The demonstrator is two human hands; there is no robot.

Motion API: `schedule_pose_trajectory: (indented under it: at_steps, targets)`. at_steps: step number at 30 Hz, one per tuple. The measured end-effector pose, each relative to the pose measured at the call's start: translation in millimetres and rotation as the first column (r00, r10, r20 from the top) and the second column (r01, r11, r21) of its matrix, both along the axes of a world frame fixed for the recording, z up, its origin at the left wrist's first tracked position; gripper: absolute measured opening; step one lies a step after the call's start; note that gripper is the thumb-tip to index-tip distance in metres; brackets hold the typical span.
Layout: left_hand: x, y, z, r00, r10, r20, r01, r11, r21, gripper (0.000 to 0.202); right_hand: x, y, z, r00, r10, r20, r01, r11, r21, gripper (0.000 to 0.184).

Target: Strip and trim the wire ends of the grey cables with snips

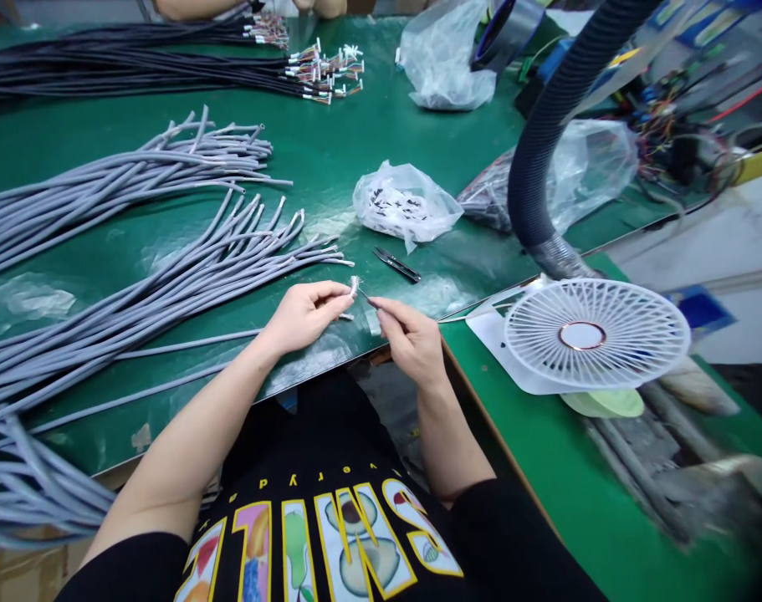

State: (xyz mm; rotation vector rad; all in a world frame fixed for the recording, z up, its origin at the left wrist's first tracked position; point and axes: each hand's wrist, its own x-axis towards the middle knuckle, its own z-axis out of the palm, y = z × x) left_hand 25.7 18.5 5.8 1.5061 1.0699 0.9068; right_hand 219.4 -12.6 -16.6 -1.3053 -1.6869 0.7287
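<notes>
My left hand (305, 316) is closed, pinching a grey cable near its stripped, frayed whitish end (354, 286), which points up past the fingertips. Just to the right, my right hand (413, 339) grips a slim dark pointed tool (369, 299). The tool's tip reaches to the frayed end; whether it touches cannot be told, and the fingers hide most of the tool, so its kind is unclear. Beyond the hands lies a pair of thread snips (397, 265). A bundle of grey cables (230, 259) spreads to the left, cut ends toward my hands.
A second grey bundle (135, 171) and black cables with white connectors (230, 71) lie farther back. An open plastic bag (409, 205) holds small black-and-white pieces. To the right are a white fan (597, 334) and a black corrugated hose (531, 176). Another person's arm (192, 7) shows at the far edge.
</notes>
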Motion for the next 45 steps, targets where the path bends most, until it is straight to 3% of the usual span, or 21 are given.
schedule_pose_trajectory:
  at_steps: [13,18,21,25,28,31,39,45]
  targets:
    - [1.6,-1.6,-7.3,0.985,-0.011,-0.171,0.047,0.977,0.206,0.029,0.0,0.8,-3.3,1.0,0.002,0.0,-0.002,1.0,0.014,0.027]
    - [1.7,-3.6,-6.4,0.892,-0.064,-0.448,0.209,0.936,0.283,0.031,-4.4,3.7,-0.4,1.0,0.002,0.028,-0.002,1.0,-0.006,0.02]
    - [2.9,-2.1,-11.6,0.841,0.006,-0.541,0.168,0.948,0.271,0.033,-8.5,-5.7,11.9,0.999,0.043,0.024,-0.043,0.999,0.031,0.019]
    - [1.3,2.6,-14.3,0.92,0.058,-0.388,0.023,0.98,0.199,0.032,-9.8,-14.0,20.9,0.997,0.077,-0.004,-0.076,0.995,0.069,0.018]
    - [-1.8,4.6,-11.0,0.972,0.052,-0.228,-0.021,0.99,0.139,0.034,-7.9,-7.7,11.9,1.0,0.023,-0.006,-0.023,1.0,0.007,0.021]
    - [-3.0,4.7,-9.5,0.984,0.04,-0.172,-0.022,0.994,0.107,0.036,-6.0,-0.8,0.3,1.0,0.002,0.004,-0.002,1.0,-0.018,0.024]
    - [0.0,2.6,-13.2,0.984,0.036,-0.177,-0.005,0.985,0.17,0.032,-7.0,4.1,-5.8,1.0,-0.002,0.012,0.002,1.0,-0.019,0.023]
    - [2.3,1.5,-17.7,0.948,0.01,-0.317,0.061,0.975,0.212,0.028,-15.8,0.3,4.4,0.999,0.048,-0.014,-0.048,0.999,0.005,0.019]
